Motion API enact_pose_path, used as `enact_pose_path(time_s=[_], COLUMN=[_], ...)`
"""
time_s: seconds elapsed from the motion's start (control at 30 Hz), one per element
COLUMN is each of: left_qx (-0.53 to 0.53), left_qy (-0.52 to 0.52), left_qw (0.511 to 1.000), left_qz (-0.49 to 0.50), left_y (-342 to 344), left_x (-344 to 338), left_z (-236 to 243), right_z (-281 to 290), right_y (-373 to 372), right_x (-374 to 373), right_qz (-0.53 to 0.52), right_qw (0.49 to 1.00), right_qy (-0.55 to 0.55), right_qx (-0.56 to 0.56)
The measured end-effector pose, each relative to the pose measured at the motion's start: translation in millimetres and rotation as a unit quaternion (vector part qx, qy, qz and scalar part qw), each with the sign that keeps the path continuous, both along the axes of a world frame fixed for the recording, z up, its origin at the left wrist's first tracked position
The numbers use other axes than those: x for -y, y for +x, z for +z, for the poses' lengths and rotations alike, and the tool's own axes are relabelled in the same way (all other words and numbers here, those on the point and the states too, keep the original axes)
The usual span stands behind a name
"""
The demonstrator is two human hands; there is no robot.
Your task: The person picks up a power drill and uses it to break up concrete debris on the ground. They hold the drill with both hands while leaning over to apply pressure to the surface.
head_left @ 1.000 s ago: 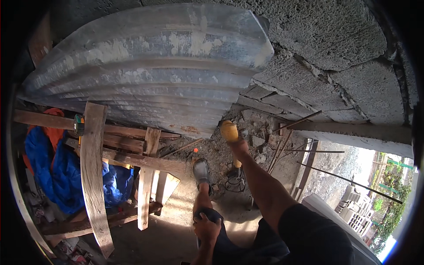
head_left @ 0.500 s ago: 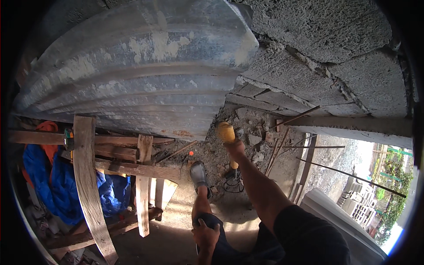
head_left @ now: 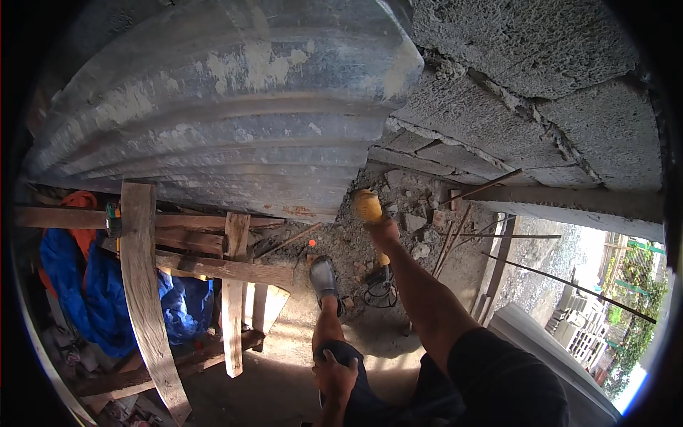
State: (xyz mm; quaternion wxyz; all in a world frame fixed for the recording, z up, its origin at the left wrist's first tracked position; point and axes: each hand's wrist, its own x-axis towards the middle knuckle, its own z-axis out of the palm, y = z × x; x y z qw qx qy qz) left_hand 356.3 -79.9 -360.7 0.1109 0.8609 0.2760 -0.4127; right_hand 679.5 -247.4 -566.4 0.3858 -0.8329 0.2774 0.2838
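The yellow, seemingly powered tool (head_left: 368, 206) is grasped by the right hand (head_left: 384, 231) and best kept steady, while the knee (head_left: 343, 348) is clasped by the left hand (head_left: 335, 375).

Gripping a yellow tool (head_left: 368, 206) in the right hand (head_left: 383, 231); resting the left hand (head_left: 336, 376) on a knee (head_left: 347, 353), with corrugated metal (head_left: 235, 135) beyond both.

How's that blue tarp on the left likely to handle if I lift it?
Likely floppy: the blue tarp lies in loose, crumpled folds. Probably light for its size, since it looks like thin sheeting. It may snag, as the weathered plank crosses in front of it.
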Motion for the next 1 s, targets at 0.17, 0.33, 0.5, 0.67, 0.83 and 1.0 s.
enact_pose_path(time_s=[0.17, 0.33, 0.5, 0.67, 0.83, 1.0], left_qx=[0.009, -0.009, -0.009, 0.0, -0.014, -0.018], left_qy=[0.006, 0.007, 0.001, -0.003, -0.004, -0.01], left_qw=[1.0, 1.0, 1.0, 1.0, 1.0, 1.0], left_qz=[0.007, -0.011, -0.015, 0.007, 0.014, 0.009], left_y=[-4, 5, 7, 7, 14, 18], left_x=[-2, 0, 4, -3, -6, 0], left_z=[-1, 3, 0, -2, 6, 5], right_z=[0, -3, -6, 6, 15, 2], right_y=[-10, -31, -47, -44, -40, -38], right_x=[0, 2, 8, -5, -17, -14], right_qz=[0.022, 0.024, 0.004, 0.01, 0.024, 0.036], right_qw=[1.0, 0.999, 1.0, 0.999, 0.999, 0.998], right_qy=[0.008, -0.005, 0.006, -0.001, -0.004, -0.046], right_qx=[0.016, 0.026, 0.006, -0.04, -0.032, 0.013])
